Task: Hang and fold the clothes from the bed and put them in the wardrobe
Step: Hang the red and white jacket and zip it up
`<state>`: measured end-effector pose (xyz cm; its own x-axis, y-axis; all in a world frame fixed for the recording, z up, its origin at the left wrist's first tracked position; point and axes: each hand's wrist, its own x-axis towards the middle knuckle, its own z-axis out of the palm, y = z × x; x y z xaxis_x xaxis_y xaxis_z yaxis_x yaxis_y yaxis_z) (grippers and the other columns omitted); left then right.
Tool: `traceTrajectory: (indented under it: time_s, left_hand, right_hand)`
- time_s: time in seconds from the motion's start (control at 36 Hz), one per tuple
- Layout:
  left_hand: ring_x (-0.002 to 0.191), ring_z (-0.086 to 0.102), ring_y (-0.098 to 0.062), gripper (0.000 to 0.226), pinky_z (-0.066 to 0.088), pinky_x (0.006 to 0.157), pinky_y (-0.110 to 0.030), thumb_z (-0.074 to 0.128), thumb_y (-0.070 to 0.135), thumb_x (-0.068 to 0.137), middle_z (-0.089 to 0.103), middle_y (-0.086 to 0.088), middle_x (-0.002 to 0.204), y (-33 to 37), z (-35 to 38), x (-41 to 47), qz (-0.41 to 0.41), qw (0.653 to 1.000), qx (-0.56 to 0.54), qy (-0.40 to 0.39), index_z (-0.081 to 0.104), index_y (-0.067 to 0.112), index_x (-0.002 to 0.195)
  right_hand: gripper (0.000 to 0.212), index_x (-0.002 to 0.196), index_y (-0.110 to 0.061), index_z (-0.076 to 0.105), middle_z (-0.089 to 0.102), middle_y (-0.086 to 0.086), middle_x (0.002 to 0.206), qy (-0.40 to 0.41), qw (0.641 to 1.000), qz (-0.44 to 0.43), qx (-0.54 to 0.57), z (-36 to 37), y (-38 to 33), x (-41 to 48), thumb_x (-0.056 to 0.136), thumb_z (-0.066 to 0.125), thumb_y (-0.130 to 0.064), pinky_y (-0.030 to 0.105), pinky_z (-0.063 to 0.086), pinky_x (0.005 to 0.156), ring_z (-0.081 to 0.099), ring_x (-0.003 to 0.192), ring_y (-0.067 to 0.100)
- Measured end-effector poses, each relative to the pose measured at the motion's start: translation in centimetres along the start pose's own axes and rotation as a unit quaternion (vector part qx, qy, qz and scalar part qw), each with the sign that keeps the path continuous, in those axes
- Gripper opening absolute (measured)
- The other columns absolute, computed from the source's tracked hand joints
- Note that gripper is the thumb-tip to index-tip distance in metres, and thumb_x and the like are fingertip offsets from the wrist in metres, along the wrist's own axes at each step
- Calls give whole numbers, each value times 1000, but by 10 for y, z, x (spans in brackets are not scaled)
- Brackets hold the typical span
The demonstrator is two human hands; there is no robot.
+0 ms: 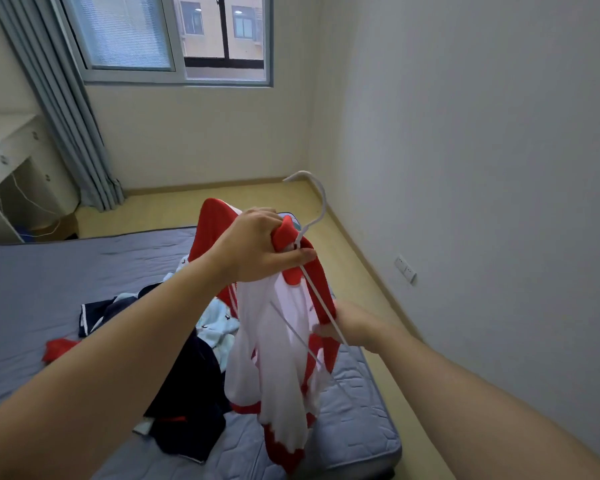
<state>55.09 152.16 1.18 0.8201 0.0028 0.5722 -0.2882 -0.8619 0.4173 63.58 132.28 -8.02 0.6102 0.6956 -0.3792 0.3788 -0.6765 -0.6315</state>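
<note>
Evidently mid-hanging: the left hand (257, 247) clutches the red-and-white top (281, 375) at its collar, by the white hanger (324, 202) neck. Below, the right hand (354, 327) grasps the hanger's arm. Next, probably seat that shoulder.

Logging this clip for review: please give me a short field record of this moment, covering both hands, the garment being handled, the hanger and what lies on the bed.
left hand: grips the top's red collar and the hanger's neck together
right hand: holds the hanger's lower arm end
garment: red and white top, held up over the bed
hanger: white, partly inside the top, hook free
bed: grey-blue mattress
clothes pile: navy, light blue and red pieces, unfolded
stage: hanging under way
</note>
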Motion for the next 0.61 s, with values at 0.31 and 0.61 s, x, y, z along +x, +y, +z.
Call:
traceTrajectory:
  time_s: [0.31, 0.61]
  left_hand:
    - [60, 49, -21, 64, 35, 61, -32, 50, 81, 73, 48, 7, 56, -35, 6, -11, -139, 972, 184, 41, 66, 21, 64]
    - [46, 36, -8, 61, 23, 45, -22, 47, 92, 63, 37, 16, 48, -41, 23, -8, -227, 960, 151, 55, 39, 34, 50]
  right_hand:
    - [23, 107, -11, 48, 65, 17, 108, 280, 949, 105, 100, -40, 22, 15, 97, 52, -32, 38, 49, 77, 63, 97, 35]
    - [70, 114, -17, 65, 67, 12, 113, 271, 926, 187, -184, -77, 0, 1, 97, 20, -68, 37, 44, 72, 63, 97, 34]
